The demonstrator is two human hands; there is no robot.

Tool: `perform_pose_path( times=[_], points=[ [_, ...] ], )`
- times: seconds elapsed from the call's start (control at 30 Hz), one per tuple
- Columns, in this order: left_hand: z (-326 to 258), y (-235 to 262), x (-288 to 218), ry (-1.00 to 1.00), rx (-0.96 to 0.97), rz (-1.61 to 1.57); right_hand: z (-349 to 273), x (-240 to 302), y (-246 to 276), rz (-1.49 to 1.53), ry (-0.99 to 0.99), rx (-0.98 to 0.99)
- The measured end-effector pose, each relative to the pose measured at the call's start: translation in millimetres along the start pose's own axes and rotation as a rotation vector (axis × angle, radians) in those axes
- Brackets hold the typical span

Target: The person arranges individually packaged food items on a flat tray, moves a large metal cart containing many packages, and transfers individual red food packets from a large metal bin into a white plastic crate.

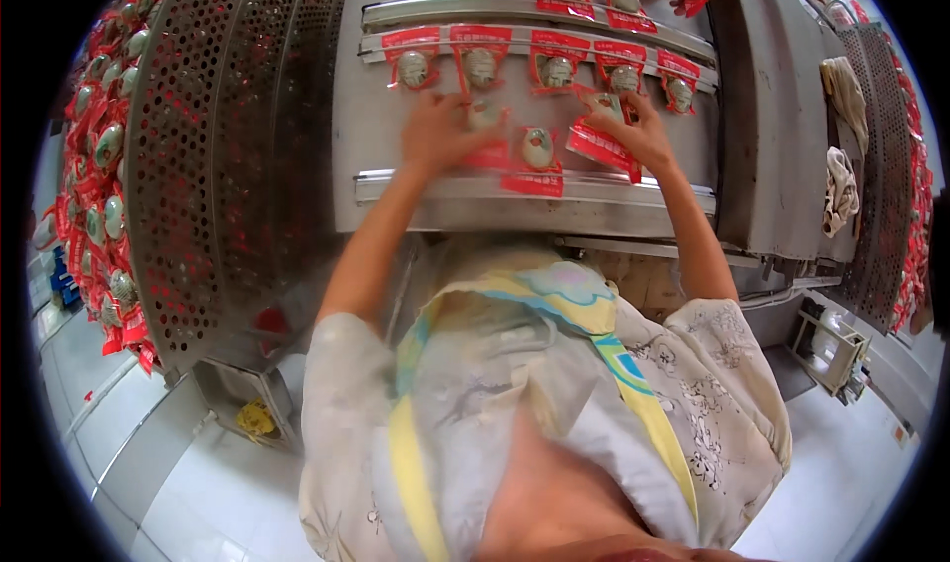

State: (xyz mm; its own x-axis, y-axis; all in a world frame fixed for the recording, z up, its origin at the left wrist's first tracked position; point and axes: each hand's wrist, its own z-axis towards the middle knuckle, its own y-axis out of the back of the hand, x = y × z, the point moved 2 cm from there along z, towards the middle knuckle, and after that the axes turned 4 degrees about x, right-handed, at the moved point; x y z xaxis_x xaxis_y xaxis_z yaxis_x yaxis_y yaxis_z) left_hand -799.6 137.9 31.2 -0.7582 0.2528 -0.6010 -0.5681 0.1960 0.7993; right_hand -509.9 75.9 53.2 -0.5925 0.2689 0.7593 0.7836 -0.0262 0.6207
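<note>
Left of the middle egg pack (537, 150), your left hand (431, 139) touches a blurred pack (486, 152) (can't tell if fingers pinch); right of it, your right hand (648, 139) finger-pinches a slanted pack (600, 144).

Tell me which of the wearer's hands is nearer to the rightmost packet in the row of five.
Right. The right hand is just below and left of the rightmost packet; the left hand is farther left.
</note>
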Motion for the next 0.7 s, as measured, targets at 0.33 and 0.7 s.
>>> perform_pose_path(
  times=[0.33,0.7],
  points=[
    [1.5,-34.7,-21.6,0.298,0.651,-0.882,-16.7,-8.0,-55.1,0.925,-0.356,0.619],
    [4.5,74.7,-44.1,0.209,0.471,-1.314,10.4,57.6,-96.2,1.329,-0.211,0.687]
  ],
)
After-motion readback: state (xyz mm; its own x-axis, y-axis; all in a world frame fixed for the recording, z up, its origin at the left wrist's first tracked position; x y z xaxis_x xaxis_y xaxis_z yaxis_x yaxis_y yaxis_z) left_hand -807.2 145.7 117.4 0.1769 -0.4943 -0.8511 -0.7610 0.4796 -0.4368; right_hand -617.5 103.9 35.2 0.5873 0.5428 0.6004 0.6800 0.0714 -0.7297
